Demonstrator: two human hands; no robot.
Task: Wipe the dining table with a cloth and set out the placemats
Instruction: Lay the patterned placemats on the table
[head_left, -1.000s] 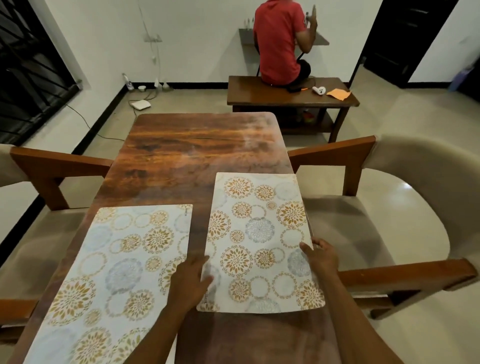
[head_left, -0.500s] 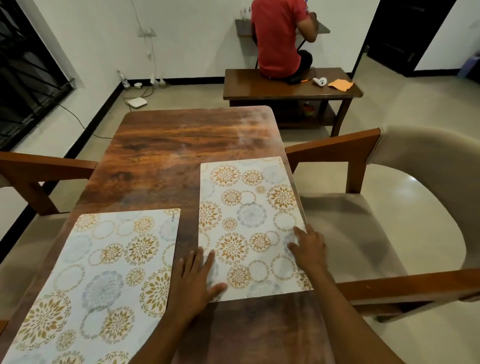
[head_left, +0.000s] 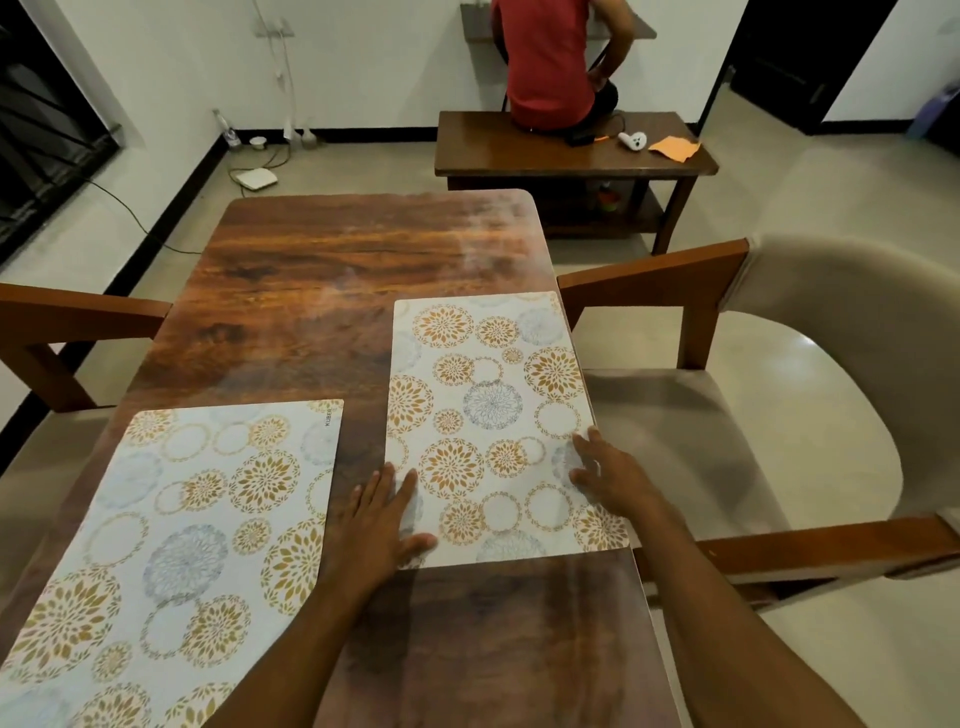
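Observation:
Two white placemats with gold and grey flower circles lie flat on the dark wooden dining table (head_left: 332, 291). The right placemat (head_left: 483, 395) lies lengthwise along the table's right edge. The left placemat (head_left: 176, 530) lies at the near left. My left hand (head_left: 376, 525) rests flat, fingers spread, on the right placemat's near-left corner and the bare wood beside it. My right hand (head_left: 605, 475) presses flat on that mat's right edge. Neither hand grips anything. An orange cloth (head_left: 674, 146) lies on the bench behind.
Upholstered wooden armchairs stand at the right (head_left: 810, 395) and left (head_left: 62, 322) of the table. Beyond the table, a person in a red shirt (head_left: 550, 62) sits on a low wooden bench (head_left: 566, 156). Cables and a white device (head_left: 255, 178) lie on the floor by the wall.
My left hand has opened from a curled hold on the mat's corner to lying flat. The right placemat now lies flat along the table's right edge, with both palms resting on it.

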